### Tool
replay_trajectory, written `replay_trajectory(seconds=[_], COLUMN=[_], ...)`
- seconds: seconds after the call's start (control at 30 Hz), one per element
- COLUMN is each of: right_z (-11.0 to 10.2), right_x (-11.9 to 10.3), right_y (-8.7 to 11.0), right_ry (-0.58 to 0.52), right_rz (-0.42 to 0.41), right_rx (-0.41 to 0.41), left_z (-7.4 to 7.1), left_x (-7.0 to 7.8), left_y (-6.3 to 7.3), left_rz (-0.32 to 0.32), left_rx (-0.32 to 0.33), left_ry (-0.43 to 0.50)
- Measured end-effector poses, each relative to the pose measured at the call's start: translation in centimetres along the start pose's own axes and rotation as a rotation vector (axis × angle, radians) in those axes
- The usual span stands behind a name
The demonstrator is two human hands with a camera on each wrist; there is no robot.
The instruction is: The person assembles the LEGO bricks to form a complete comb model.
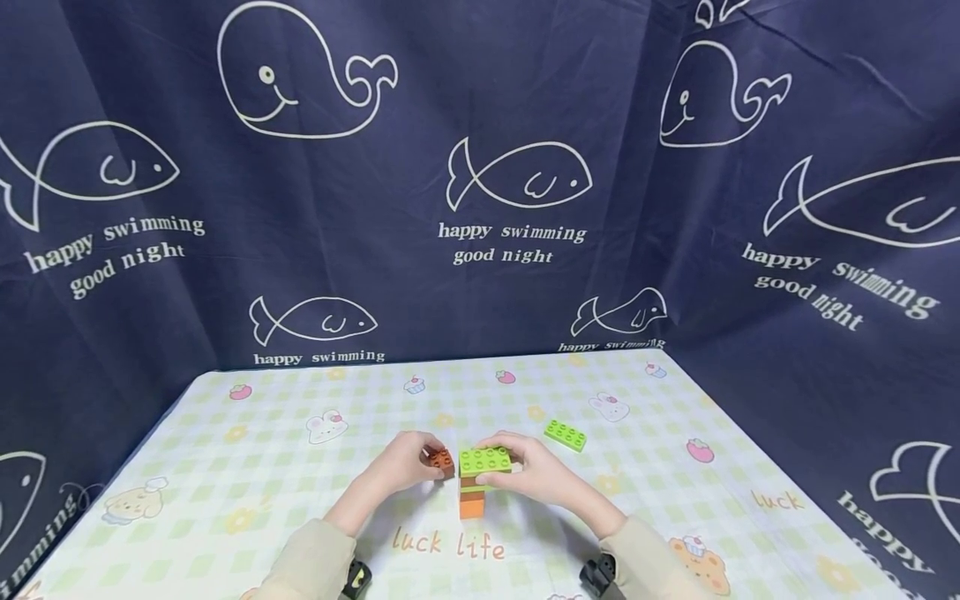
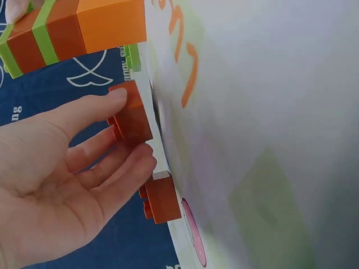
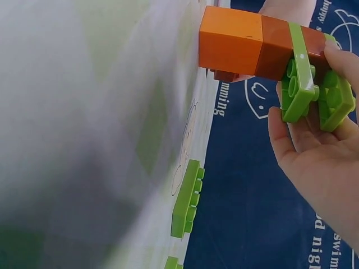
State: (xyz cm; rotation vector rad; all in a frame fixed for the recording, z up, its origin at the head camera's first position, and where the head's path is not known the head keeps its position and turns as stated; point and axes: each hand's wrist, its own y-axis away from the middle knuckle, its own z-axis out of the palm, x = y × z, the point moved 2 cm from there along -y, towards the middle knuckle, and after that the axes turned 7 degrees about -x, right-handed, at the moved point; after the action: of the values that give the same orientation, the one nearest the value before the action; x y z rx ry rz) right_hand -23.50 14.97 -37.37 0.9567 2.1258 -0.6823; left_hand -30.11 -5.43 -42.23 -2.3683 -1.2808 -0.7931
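Observation:
My left hand (image 1: 408,461) pinches a reddish-brown toy building brick (image 2: 132,112), thumb on one side and fingers on the other, low over the tablecloth. A second brown brick (image 2: 163,200) sits beyond those fingers in the left wrist view. Just right of it stands an upright stack of bricks: an orange brick (image 3: 231,38) at the bottom, then brown and thin green layers, with a green studded plate (image 1: 484,459) on top. My right hand (image 1: 528,469) grips the stack's upper part between thumb and fingers. Both green layers jut out on the right-hand side.
A loose green brick (image 1: 566,434) lies behind the right hand on the checked tablecloth (image 1: 300,492). At the bottom of the right wrist view, the corner of another green piece (image 3: 173,263) shows. A dark blue printed curtain (image 1: 405,275) hangs behind the table.

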Motion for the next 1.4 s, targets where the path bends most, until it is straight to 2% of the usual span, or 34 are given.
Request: replay_trajectory(seconds=[0.1, 0.27, 0.43, 0.7, 0.87, 1.17, 1.4], right_z=[-0.1, -0.1, -0.1, 0.3, 0.4, 0.4, 0.0], right_x=[0.0, -0.1, 0.2, 3.6, 4.3, 3.9, 1.2], right_y=[0.0, -0.1, -0.2, -0.9, -0.9, -0.9, -0.5], right_ry=[0.007, 0.017, -0.004, -0.006, -0.027, -0.018, -0.022], right_rz=[0.011, 0.039, 0.051, 0.064, 0.046, 0.096, 0.108], right_rx=[0.005, -0.001, -0.017, -0.01, -0.015, -0.004, -0.015], left_z=[-0.1, -0.6, -1.0, -1.4, -1.6, -1.9, -2.2], left_x=[-0.1, 0.4, 0.7, 0.8, 0.8, 1.5, 1.8], left_y=[0.0, 0.5, 0.8, 1.1, 1.3, 1.6, 2.0], left_rz=[0.014, 0.041, 0.008, -0.01, 0.014, 0.012, 0.026], left_rx=[0.0, 0.042, 0.065, 0.079, 0.084, 0.137, 0.181], left_ry=[0.036, 0.064, 0.121, 0.164, 0.168, 0.228, 0.266])
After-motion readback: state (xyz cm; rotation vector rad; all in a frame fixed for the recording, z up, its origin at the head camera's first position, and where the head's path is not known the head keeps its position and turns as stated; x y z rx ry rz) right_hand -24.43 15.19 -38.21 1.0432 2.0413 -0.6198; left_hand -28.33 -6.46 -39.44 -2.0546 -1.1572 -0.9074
